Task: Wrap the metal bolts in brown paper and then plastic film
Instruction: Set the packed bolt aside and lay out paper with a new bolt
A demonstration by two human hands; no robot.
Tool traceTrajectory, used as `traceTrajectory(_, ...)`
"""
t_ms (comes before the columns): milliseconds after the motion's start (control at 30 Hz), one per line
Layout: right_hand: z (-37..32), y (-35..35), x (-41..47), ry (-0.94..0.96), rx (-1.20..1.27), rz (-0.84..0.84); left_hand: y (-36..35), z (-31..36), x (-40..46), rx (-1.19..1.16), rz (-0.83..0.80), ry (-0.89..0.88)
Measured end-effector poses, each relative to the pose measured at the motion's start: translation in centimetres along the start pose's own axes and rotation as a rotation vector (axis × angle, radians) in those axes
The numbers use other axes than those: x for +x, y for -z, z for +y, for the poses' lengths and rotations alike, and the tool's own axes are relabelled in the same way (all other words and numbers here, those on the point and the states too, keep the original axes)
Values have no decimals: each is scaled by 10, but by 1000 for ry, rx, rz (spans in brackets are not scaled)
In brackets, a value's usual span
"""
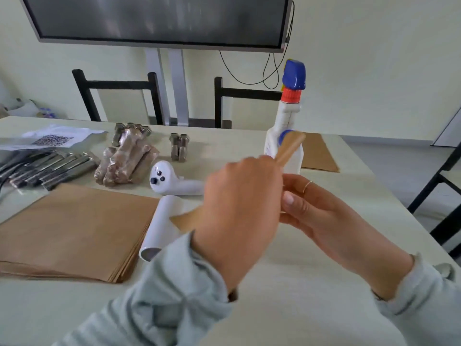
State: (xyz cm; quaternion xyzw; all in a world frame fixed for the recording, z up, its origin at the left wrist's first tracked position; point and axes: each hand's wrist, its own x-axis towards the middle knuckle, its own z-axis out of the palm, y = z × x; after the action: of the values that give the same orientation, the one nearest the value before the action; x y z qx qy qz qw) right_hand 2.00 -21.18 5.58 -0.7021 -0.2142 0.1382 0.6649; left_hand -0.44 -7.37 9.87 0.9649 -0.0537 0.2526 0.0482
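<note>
My left hand [242, 203] is closed around a bolt rolled in brown paper [290, 146], whose upper end sticks out past my fingers; a paper flap hangs below the hand. My right hand [314, 208] pinches the same roll from the right side. A stack of brown paper sheets [74, 231] lies at the left. A white roll of plastic film [162, 226] lies beside the stack. Bare metal bolts [47, 168] lie in a row at the far left. Wrapped bolts [124, 161] are piled behind the stack.
A white spray bottle [287, 126] with a blue nozzle stands just behind my hands. A white controller [172, 182], upright nuts [179, 147], another brown sheet [318, 153] and a printed paper [55, 139] lie on the table [299, 283]. Chairs [117, 93] stand behind.
</note>
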Motion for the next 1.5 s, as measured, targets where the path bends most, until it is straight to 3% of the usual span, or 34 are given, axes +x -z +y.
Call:
traceTrajectory(100, 11, 13, -6, -115, 236, 101, -28, 11, -2, -145, -65, -13)
traceTrajectory(267, 25, 30, -13, -332, 142, 310, -55, 15, -18, -170, -246, -43)
traceTrajectory(400, 31, 42, -12, -433, -244, 357, -63, 5, -33, -124, -406, -83)
traceTrajectory(567, 28, 48, -6, -427, -694, 334, -66, -13, -56, -19, -431, -168)
traceTrajectory(767, 37, 48, -4, -452, -606, 336, -68, -25, -68, 99, -536, -124)
traceTrajectory(900, 46, 45, -4, -370, -955, 430, -58, -29, -58, 149, -525, -92)
traceTrajectory(1067, 44, 39, -10, -219, -1269, 415, -45, -41, -26, 49, -666, -265)
traceTrajectory(1300, 46, 34, -8, -144, -1213, 445, -74, -115, 145, 58, -591, 8)
traceTrajectory(1500, 46, 35, -7, -82, -1154, 457, -142, -160, 194, 279, -607, 176)
